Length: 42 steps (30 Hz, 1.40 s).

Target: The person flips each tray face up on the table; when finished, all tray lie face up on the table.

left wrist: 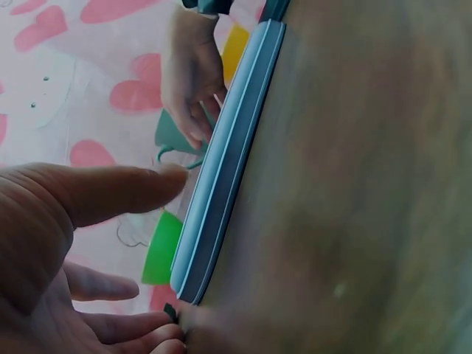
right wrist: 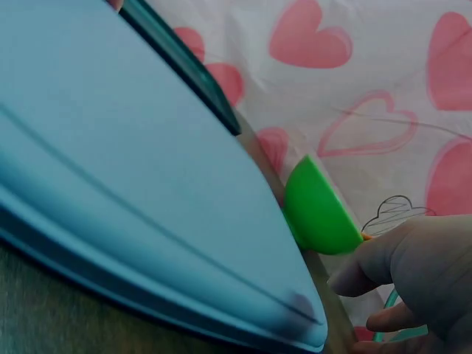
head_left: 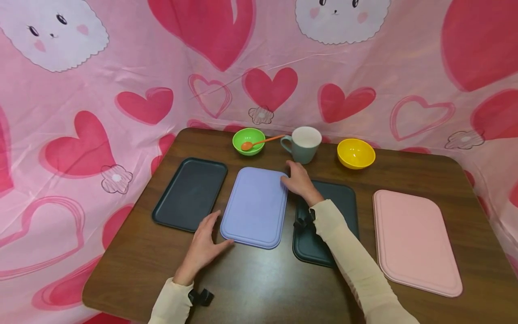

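A lavender cutting board lies flat on the table, between two dark trays. At its near left corner is my left hand, thumb and fingers spread apart around that corner. My right hand hovers at the board's far right corner, its thumb by the edge and its fingers toward the grey-green mug. In the left wrist view, the left thumb points at the board's side with a gap between. The right wrist view shows the right hand beside the board's rounded corner, nothing between its fingers.
A dark tray lies left; another dark tray is partly under the right forearm. A pink cutting board lies at the right. Along the back stand a green bowl with an orange spoon and a yellow bowl.
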Each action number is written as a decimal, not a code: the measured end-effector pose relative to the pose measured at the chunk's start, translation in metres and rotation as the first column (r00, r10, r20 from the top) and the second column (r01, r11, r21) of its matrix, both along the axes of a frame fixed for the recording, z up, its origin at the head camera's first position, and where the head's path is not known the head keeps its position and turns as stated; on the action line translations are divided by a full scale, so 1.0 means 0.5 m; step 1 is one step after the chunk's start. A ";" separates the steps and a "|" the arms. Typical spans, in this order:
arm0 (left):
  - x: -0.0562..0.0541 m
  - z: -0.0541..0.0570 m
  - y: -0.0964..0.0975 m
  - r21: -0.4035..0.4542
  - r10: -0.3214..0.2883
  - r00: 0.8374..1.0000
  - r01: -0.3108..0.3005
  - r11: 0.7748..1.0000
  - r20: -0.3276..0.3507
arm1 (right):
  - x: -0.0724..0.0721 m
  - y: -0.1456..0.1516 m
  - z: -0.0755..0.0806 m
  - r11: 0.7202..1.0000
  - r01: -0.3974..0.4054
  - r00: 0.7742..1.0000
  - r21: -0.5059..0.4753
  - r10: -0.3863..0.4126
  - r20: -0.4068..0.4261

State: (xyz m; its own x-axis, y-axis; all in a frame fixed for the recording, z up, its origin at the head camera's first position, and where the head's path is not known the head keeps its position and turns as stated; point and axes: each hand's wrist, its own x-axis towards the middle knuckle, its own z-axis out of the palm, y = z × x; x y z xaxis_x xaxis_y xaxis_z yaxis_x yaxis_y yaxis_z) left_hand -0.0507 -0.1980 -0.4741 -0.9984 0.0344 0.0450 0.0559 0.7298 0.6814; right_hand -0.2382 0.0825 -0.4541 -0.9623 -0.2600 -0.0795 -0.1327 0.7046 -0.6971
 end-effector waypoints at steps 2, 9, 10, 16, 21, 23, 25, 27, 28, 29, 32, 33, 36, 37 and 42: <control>0.003 -0.001 0.003 -0.015 0.001 1.000 -0.001 1.000 0.000 | 0.000 0.001 -0.004 1.000 0.000 1.000 0.021 0.000 -0.007; 0.006 -0.005 0.018 -0.032 0.021 1.000 -0.021 0.999 0.001 | 0.001 -0.003 -0.012 0.994 -0.007 1.000 0.108 0.009 -0.016; 0.006 -0.006 0.021 -0.039 0.024 1.000 -0.024 0.999 0.000 | 0.001 -0.003 -0.012 0.993 -0.008 1.000 0.114 0.010 -0.015; 0.004 -0.012 0.031 -0.071 0.041 0.999 -0.041 0.997 -0.009 | 0.004 -0.008 -0.018 0.987 -0.016 1.000 0.159 0.018 -0.011; 0.001 -0.014 0.037 -0.075 0.051 0.999 -0.051 0.996 -0.011 | 0.008 -0.013 -0.020 0.985 -0.016 1.000 0.174 0.018 -0.011; -0.001 -0.015 0.039 -0.075 0.052 0.999 -0.053 0.996 -0.009 | 0.009 -0.015 -0.021 0.983 -0.014 1.000 0.181 0.018 -0.020; -0.002 -0.017 0.040 -0.078 0.052 0.999 -0.052 0.996 -0.009 | 0.010 -0.017 -0.023 0.982 -0.018 0.999 0.190 0.023 -0.028; -0.003 -0.020 0.041 -0.076 0.053 0.999 -0.054 0.996 -0.013 | 0.011 -0.019 -0.024 0.982 -0.026 0.999 0.190 0.032 -0.027; -0.003 -0.021 0.041 -0.077 0.052 0.998 -0.054 0.996 -0.018 | 0.011 -0.021 -0.025 0.981 -0.032 0.999 0.190 0.038 -0.029; -0.004 -0.022 0.041 -0.077 0.052 0.998 -0.053 0.996 -0.022 | 0.011 -0.023 -0.025 0.981 -0.040 0.998 0.188 0.047 -0.031; -0.006 -0.022 0.041 -0.076 0.049 0.998 -0.051 0.996 -0.025 | 0.013 -0.029 -0.023 0.981 -0.070 0.996 0.182 0.078 -0.038; -0.006 -0.022 0.041 -0.076 0.048 0.999 -0.050 0.996 -0.025 | 0.014 -0.031 -0.021 0.981 -0.079 0.995 0.179 0.087 -0.041; -0.009 -0.022 0.042 -0.079 0.047 0.999 -0.049 0.996 -0.023 | 0.016 -0.036 -0.017 0.981 -0.098 0.993 0.168 0.106 -0.042; -0.009 -0.022 0.043 -0.082 0.048 0.999 -0.049 0.995 -0.024 | 0.016 -0.037 -0.016 0.981 -0.101 0.993 0.166 0.109 -0.043; -0.010 -0.023 0.043 -0.109 0.062 0.997 -0.067 0.992 -0.052 | 0.016 -0.040 -0.017 0.982 -0.102 0.993 0.158 0.111 -0.047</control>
State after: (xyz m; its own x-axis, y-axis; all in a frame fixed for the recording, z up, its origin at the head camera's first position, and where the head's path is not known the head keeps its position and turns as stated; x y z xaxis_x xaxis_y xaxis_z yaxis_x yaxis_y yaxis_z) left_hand -0.0557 -0.1762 -0.4856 -0.9954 -0.0227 0.0926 0.0370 0.8034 0.5943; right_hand -0.2300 0.0624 -0.4624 -0.9339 -0.3498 -0.0746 -0.2478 0.7832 -0.5702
